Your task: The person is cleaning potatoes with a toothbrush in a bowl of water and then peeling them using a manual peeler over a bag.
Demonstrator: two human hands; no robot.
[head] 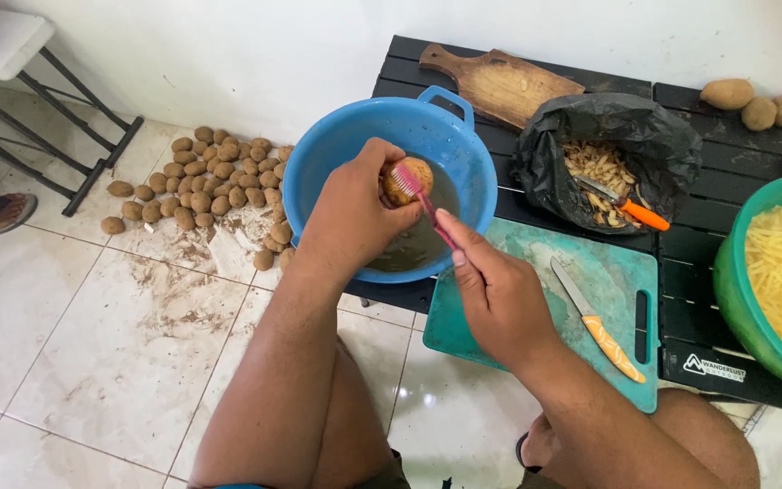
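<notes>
Though half-hidden by left hand (350,213), potato (406,180).

A small rectangular white-on-black label (713,367) sits on the black table's (681,299) front edge, lower right of the frame.

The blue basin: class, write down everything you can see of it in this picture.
The blue basin is a round, glossy tub that looks like plastic, with a moulded loop handle on its far rim. It sits at the near left corner of the black slatted table, its edge beside a teal cutting board. Murky brownish water lies in its bottom. Over it the left hand holds a potato, which the right hand scrubs with a pink toothbrush.
</notes>
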